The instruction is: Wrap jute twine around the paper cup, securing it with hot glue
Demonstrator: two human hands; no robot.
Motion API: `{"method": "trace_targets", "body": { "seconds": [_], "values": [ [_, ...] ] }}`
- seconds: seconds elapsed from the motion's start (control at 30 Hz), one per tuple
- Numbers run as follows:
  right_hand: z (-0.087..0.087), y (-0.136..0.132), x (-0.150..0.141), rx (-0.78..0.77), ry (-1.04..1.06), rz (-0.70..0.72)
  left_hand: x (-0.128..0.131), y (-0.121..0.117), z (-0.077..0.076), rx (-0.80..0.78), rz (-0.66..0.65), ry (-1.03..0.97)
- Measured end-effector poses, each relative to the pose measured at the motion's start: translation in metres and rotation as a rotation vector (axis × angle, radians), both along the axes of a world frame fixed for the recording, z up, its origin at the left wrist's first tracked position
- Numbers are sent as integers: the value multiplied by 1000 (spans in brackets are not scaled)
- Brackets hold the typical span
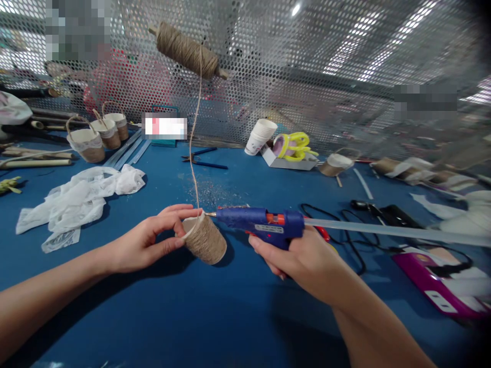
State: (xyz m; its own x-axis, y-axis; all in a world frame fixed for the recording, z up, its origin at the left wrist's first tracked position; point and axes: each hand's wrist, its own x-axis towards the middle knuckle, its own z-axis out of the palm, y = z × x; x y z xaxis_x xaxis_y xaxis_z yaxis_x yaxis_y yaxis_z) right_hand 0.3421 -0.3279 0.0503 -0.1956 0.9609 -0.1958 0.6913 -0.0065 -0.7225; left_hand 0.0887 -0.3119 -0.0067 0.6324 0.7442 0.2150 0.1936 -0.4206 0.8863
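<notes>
My left hand pinches the rim of a paper cup wrapped in brown twine, which is tilted over the blue table. In my right hand is a blue glue gun, its metal nozzle touching or almost touching the cup's upper edge. A long clear glue stick sticks out of the gun's back. From the cup's rim a strand of twine runs up to a twine spool on a stick at the mesh wall. The cup's inside is mostly hidden.
White lace lies at left, below several finished little baskets. Pliers, stacked paper cups and a box with yellow-handled scissors stand behind. At right are black cords and a purple power strip.
</notes>
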Motion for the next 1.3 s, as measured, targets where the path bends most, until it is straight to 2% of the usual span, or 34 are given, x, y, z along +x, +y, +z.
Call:
{"method": "trace_targets", "body": {
  "seconds": [0.33, 0.57, 0.73, 0.93, 1.17, 1.3],
  "values": [
    [-3, -4, 1, 75, -55, 23, 0, -2, 1, 20, -10, 14],
    [-1, -3, 0, 40, -34, 14, 1, -2, 0, 13, -5, 12],
    [-1, -5, 1, 83, -54, 27, 1, -1, 0, 26, -7, 17],
    [-9, -10, 13, 234, -151, 202, 0, -1, 1, 10, -2, 8],
    [-1, -15, 5, 233, -147, 193, 1, -1, 1, 13, -9, 9],
    [-3, -15, 3, 263, -129, 207, 1, 0, 0, 14, -10, 10]
  ]
}}
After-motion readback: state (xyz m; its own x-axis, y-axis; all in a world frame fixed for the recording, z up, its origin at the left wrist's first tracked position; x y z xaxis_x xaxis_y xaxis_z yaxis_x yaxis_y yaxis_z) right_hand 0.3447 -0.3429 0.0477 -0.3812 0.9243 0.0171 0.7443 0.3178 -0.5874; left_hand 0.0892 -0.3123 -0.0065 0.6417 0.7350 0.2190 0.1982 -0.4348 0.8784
